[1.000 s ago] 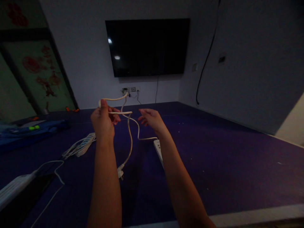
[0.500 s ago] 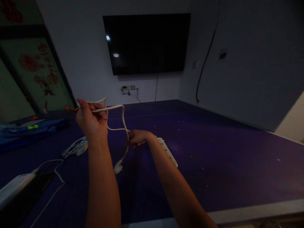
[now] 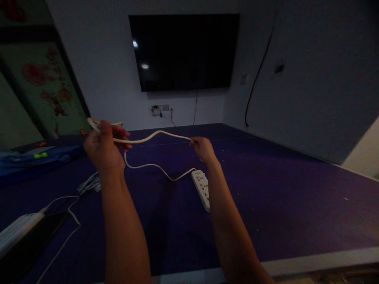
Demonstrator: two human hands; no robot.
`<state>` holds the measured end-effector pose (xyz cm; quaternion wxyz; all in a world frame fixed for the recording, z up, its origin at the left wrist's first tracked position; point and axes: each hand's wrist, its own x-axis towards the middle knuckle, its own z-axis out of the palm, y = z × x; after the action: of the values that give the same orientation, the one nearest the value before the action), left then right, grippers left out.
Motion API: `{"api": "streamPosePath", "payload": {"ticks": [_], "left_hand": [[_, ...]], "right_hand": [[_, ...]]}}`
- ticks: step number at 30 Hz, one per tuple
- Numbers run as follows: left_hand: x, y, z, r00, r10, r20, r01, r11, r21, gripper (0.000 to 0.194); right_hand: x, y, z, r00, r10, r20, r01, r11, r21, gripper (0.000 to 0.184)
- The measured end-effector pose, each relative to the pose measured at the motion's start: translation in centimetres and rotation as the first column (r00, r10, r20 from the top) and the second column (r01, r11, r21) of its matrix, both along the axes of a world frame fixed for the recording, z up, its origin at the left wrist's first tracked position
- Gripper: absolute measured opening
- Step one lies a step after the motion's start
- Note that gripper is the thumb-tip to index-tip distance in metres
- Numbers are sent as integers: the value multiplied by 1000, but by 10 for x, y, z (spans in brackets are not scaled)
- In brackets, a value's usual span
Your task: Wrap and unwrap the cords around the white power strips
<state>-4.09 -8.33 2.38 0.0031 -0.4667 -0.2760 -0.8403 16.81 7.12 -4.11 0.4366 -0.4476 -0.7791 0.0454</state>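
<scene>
Rising from the cord's dangling end, the right hand (image 3: 204, 150) has swung out to the strip's far end, while the left hand (image 3: 106, 146) has shifted slightly further left. What hung slack half a second ago now spans the two hands in a shallow wave. The cord (image 3: 155, 134) is thus held up at two places, well to the left of the strip and near it, which suggests that it is being drawn out or arranged.

The left fingers pinch the cord between thumb and fingers, with a loop showing above; the right fingertips are closed on it. The plug cannot be made out.

The strip (image 3: 201, 189) lies flat on the purple surface (image 3: 266, 205), partly behind the right forearm, and a second stretch of cord runs left from its far end.

On the strip's near side is a pale edge (image 3: 296, 263). Left of it lie a cord bundle (image 3: 90, 182), another strip (image 3: 22, 228) and a blue cloth (image 3: 32, 161), so room for moving looks tighter there; on its right the surface runs to the wall (image 3: 314, 114).
</scene>
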Motion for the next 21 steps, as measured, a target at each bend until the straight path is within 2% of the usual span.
{"api": "streamPosePath", "payload": {"ticks": [5, 9, 12, 16, 19, 21], "left_hand": [[9, 8, -1, 995, 46, -85, -44, 999, 16, 38], [16, 6, -1, 986, 68, -154, -72, 997, -19, 34], [16, 5, -1, 985, 87, -149, -89, 996, -11, 33], [13, 4, 0, 991, 92, -95, -89, 995, 33, 35], [11, 4, 1, 993, 97, -65, -95, 995, 35, 35], [11, 5, 1, 994, 98, -56, -97, 995, 32, 35]], "right_hand": [[-9, 22, -32, 997, 62, 43, -60, 996, -60, 21], [-17, 32, -45, 983, 178, 35, -171, 973, -153, 21], [-17, 34, -49, 958, 286, 36, -265, 922, -283, 21], [-13, 34, -58, 933, 320, 166, -190, 827, -529, 18], [-12, 33, -64, 915, 358, 187, -185, 784, -593, 15], [-15, 31, -65, 892, 398, 215, -188, 758, -625, 25]]}}
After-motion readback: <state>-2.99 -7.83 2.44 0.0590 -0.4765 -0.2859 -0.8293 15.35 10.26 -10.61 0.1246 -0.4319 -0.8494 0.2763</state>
